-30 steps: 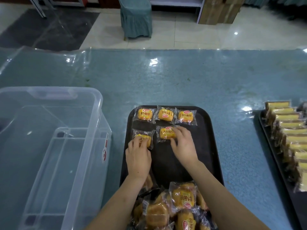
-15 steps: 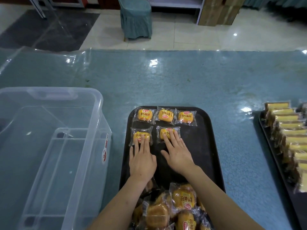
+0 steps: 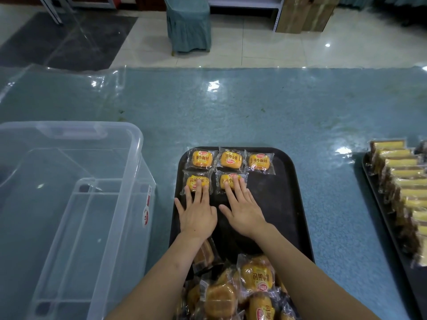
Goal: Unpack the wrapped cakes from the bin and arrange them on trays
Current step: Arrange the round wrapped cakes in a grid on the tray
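A black tray (image 3: 279, 204) lies in front of me on the blue table. Three wrapped yellow cakes (image 3: 231, 159) form a row along its far edge. Below them lie two more: the left cake (image 3: 196, 180) and the right cake (image 3: 227, 179). My left hand (image 3: 197, 212) lies flat with straight fingertips pressing on the left cake. My right hand (image 3: 242, 209) is flat too, its fingertips resting on the right cake. A loose pile of wrapped cakes (image 3: 242, 292) covers the tray's near end, partly hidden by my forearms.
A clear plastic bin (image 3: 69, 204) stands to the left of the tray. A second dark tray (image 3: 379, 204) at the right edge holds rows of wrapped yellow cake slices (image 3: 402, 181). A covered chair (image 3: 188, 24) stands on the floor beyond the table.
Both hands went from curled grips on the second-row cakes to flat, straight fingers pressing on them. The two cakes shifted slightly into line under the first row.
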`<state>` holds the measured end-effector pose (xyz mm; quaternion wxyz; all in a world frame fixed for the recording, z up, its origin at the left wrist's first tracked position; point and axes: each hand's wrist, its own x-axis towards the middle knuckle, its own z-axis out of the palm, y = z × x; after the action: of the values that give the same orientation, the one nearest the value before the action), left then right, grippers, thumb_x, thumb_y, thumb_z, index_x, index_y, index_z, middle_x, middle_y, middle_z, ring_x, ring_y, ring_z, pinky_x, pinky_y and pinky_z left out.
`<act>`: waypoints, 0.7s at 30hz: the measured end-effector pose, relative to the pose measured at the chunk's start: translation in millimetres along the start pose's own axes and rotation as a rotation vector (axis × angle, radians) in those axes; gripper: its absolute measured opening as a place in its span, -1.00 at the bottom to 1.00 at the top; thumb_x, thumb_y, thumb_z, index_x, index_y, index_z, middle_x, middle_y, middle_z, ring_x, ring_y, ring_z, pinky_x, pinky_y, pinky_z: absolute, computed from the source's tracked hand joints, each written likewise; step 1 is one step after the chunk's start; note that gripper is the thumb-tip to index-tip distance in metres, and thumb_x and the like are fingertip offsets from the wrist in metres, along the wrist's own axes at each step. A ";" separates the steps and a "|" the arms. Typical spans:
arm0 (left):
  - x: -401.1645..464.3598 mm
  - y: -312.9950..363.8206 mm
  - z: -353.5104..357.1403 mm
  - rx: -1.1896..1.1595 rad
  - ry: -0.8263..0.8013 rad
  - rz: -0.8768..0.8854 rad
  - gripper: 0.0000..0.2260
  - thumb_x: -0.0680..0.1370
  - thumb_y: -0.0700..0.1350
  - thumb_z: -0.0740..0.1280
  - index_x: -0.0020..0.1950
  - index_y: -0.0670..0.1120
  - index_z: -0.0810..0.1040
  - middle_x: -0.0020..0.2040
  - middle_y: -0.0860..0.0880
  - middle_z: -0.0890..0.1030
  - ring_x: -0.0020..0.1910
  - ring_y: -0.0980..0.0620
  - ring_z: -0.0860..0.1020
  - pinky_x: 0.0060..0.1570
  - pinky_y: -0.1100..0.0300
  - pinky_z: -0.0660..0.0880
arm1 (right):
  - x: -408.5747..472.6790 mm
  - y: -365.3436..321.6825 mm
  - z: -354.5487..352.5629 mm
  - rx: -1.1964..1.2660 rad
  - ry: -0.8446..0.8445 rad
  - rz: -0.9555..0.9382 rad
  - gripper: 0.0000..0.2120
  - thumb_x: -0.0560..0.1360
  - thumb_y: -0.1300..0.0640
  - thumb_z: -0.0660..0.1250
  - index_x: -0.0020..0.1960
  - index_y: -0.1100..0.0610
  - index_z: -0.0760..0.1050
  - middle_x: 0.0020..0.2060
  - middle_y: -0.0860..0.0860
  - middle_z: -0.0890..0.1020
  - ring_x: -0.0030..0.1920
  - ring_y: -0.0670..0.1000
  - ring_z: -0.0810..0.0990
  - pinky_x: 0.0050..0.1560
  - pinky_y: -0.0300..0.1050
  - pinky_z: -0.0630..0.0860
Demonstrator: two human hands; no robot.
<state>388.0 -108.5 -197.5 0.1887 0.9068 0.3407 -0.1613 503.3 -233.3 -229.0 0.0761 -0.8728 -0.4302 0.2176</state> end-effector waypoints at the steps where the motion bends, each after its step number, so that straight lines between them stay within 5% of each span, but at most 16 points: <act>1: 0.0 -0.9 0.5 0.006 0.001 0.001 -0.38 0.71 0.07 0.00 0.70 0.05 -0.23 0.67 0.02 -0.33 0.64 -0.16 -0.31 0.58 -0.37 -0.14 | 1.3 -0.2 -0.5 -0.004 -0.001 -0.002 -0.28 0.71 -0.31 -0.08 0.69 -0.05 -0.31 0.64 0.01 -0.41 0.60 0.05 -0.49 0.63 0.05 -0.27; 11: 1.8 -0.9 0.3 0.015 0.006 0.007 -0.37 0.70 0.07 0.04 0.69 0.05 -0.20 0.68 0.00 -0.30 0.65 -0.17 -0.30 0.58 -0.36 -0.12 | 7.0 -0.9 -3.2 -0.020 -0.014 0.002 -0.27 0.71 -0.29 -0.05 0.69 -0.05 -0.34 0.63 0.01 -0.43 0.60 0.05 -0.50 0.64 0.08 -0.28; 21: -8.3 -4.6 -7.0 -0.049 0.126 0.034 -0.42 0.72 0.02 0.13 0.70 0.05 -0.02 0.70 -0.09 0.00 0.67 -0.16 -0.03 0.62 -0.19 0.08 | -5.2 -8.1 -23.8 0.045 0.062 -0.030 -0.36 0.76 -0.06 0.05 0.72 0.03 -0.17 0.69 -0.03 -0.20 0.66 0.00 -0.32 0.69 0.10 -0.14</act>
<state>380.1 -106.8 -189.0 0.1916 0.9161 0.3401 -0.0921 505.3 -231.1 -203.4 0.1123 -0.8706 -0.4359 0.1987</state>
